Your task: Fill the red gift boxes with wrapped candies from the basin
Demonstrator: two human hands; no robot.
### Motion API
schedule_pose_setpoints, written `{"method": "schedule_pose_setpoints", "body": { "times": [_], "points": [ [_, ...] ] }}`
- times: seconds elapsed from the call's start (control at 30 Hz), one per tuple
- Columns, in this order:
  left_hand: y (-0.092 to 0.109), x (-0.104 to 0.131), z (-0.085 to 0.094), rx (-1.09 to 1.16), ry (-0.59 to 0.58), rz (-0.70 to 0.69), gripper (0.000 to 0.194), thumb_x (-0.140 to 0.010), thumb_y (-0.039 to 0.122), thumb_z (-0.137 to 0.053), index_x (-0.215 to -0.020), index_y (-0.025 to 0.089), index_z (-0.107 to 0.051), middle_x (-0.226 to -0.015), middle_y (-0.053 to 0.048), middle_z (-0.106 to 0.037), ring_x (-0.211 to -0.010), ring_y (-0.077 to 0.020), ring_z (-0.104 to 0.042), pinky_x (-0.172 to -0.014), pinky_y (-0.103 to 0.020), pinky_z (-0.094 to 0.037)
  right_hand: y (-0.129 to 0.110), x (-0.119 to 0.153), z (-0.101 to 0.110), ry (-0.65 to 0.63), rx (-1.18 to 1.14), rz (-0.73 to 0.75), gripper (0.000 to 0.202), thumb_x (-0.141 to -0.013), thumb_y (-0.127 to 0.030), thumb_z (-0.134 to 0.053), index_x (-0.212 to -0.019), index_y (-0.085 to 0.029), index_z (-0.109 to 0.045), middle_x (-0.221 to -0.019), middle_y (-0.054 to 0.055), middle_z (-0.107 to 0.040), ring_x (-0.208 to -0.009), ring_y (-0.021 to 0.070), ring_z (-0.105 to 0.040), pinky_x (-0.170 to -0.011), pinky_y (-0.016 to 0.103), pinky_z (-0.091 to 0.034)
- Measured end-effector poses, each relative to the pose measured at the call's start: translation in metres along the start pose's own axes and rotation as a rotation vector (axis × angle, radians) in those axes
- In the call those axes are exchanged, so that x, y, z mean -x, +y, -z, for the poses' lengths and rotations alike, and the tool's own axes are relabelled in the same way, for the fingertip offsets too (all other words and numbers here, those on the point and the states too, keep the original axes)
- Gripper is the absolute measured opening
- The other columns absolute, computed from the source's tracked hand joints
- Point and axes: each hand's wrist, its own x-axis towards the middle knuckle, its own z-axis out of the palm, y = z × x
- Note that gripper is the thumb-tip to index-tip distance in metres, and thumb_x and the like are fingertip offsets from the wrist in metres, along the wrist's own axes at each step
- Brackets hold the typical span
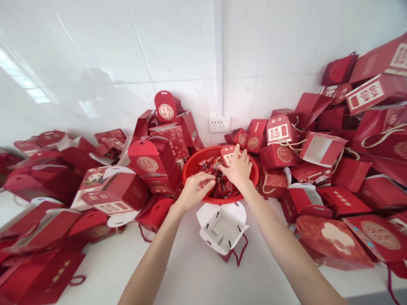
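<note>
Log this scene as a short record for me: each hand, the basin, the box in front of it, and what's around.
Left hand: left hand over the basin's near left part; grip unclear
Right hand: right hand fingers spread, in front of a printed red box; contact unclear
Basin: red basin with wrapped pieces
Front box: open box, white inside, no pieces visible in it
Sides: piled red boxes
Wall: white socket

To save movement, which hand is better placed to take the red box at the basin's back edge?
Probably your right hand: its fingers overlap the red box in view; your left hand is at the near left side of the red basin.
</note>
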Motion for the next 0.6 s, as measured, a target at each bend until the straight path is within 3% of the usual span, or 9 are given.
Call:
{"method": "schedule_pose_setpoints", "body": {
  "times": [0.1, 0.17, 0.3, 0.37, 0.47, 0.53, 0.6],
  "points": [
    [-0.014, -0.012, -0.009, 0.0, -0.059, 0.039, 0.026, -0.092, 0.035, -0.058, -0.099, 0.018, -0.077, -0.102, -0.009, -0.079, -0.093, -0.0223, -0.073, -0.089, -0.034, -0.058, -0.01, -0.015, 0.001, -0.05, 0.054, 0.024, 0.09, -0.08, -0.034, -0.077, -0.154, -0.006, -0.033, -0.15, 0.038, -0.043, -0.135, 0.0478, -0.05, -0.103, 0.058, -0.041],
    [-0.022, -0.013, -0.011, -0.005, -0.134, 0.077, 0.027, -0.09, 0.035, -0.059, -0.101, 0.019, -0.078, -0.103, -0.009, -0.079, -0.095, -0.0234, -0.074, -0.09, -0.035, -0.057, -0.01, -0.022, 0.015, -0.053, 0.052, 0.076, 0.09, -0.075, -0.031, -0.08, -0.152, -0.009, -0.038, -0.14, 0.033, -0.056, -0.129, 0.0458, -0.056, -0.101, 0.056, -0.044],
    [-0.026, -0.01, -0.011, 0.001, -0.247, 0.111, 0.029, -0.09, 0.037, -0.059, -0.104, 0.02, -0.078, -0.108, -0.008, -0.079, -0.1, -0.0238, -0.073, -0.094, -0.035, -0.055, 0.009, -0.049, 0.078, 0.009, 0.019, 0.202, 0.078, -0.078, -0.038, -0.075, -0.147, -0.016, -0.044, -0.13, 0.021, -0.065, -0.117, 0.0369, -0.063, -0.095, 0.048, -0.05],
    [-0.024, -0.009, -0.01, -0.005, -0.26, 0.116, 0.029, -0.091, 0.037, -0.058, -0.104, 0.02, -0.077, -0.108, -0.008, -0.078, -0.101, -0.0236, -0.072, -0.094, -0.034, -0.054, 0.027, -0.071, 0.12, 0.206, -0.011, 0.202, 0.075, -0.076, -0.036, -0.077, -0.141, -0.009, -0.049, -0.128, 0.025, -0.065, -0.114, 0.0374, -0.065, -0.092, 0.048, -0.05],
    [-0.02, -0.01, -0.01, -0.046, -0.283, 0.113, 0.027, -0.092, 0.035, -0.056, -0.102, 0.021, -0.077, -0.107, -0.007, -0.078, -0.099, -0.0236, -0.072, -0.092, -0.035, -0.054, 0.058, -0.099, 0.171, 0.471, -0.008, 0.117, 0.086, -0.07, -0.042, -0.082, -0.135, 0.006, -0.051, -0.134, 0.039, -0.057, -0.125, 0.0427, -0.058, -0.094, 0.054, -0.044],
    [-0.018, -0.01, -0.01, -0.069, -0.3, 0.117, 0.027, -0.092, 0.035, -0.055, -0.102, 0.022, -0.077, -0.105, -0.007, -0.078, -0.096, -0.0234, -0.071, -0.09, -0.035, -0.054, 0.074, -0.104, 0.187, 0.546, -0.057, 0.098, 0.09, -0.08, -0.06, -0.055, -0.125, 0.018, -0.052, -0.141, 0.046, -0.045, -0.134, 0.0407, -0.051, -0.09, 0.05, -0.042],
    [-0.018, -0.01, -0.01, -0.083, -0.31, 0.128, 0.028, -0.093, 0.035, -0.055, -0.103, 0.022, -0.077, -0.103, -0.006, -0.077, -0.094, -0.0232, -0.071, -0.088, -0.035, -0.053, 0.084, -0.096, 0.185, 0.612, -0.121, 0.116, 0.092, -0.088, -0.062, -0.025, -0.113, 0.02, -0.057, -0.15, 0.046, -0.029, -0.132, 0.0348, -0.054, -0.081, 0.046, -0.043]
  ]
}}
